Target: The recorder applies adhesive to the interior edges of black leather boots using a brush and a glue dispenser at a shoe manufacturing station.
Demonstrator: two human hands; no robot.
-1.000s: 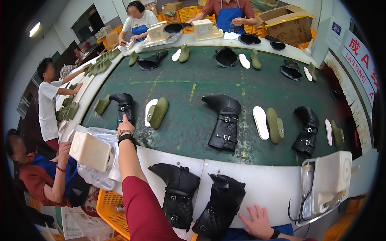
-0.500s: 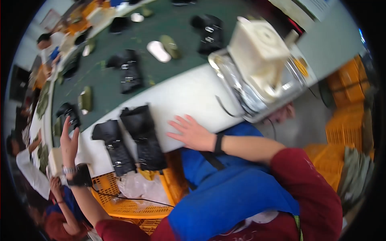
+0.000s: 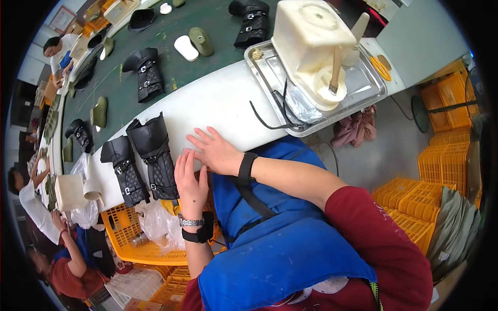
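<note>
Two black buckled boot uppers lie side by side at the edge of the white worktop: a smaller left one [image 3: 124, 173] and a larger right one [image 3: 151, 153]. My left hand [image 3: 190, 186], fingers stretched out, is just right of the larger upper, in front of the worktop's edge. Close by it, my right hand [image 3: 217, 154] rests with spread fingers on the edge of the white worktop [image 3: 207, 101]. Both hands are empty, and their fingertips come near each other.
A metal tray [image 3: 371, 78] on the right holds a cream container [image 3: 311, 36], a brush [image 3: 336, 72] and a black strap. On the green belt [image 3: 171, 26] lie boot uppers, a white insole [image 3: 185, 47] and green lasts [image 3: 201, 41]. Below stands an orange crate [image 3: 122, 233]. People work at left.
My left hand has come from the left of the boot uppers across to their right side, beside my right hand. The view has shifted a little; the right hand stays at the worktop edge.
</note>
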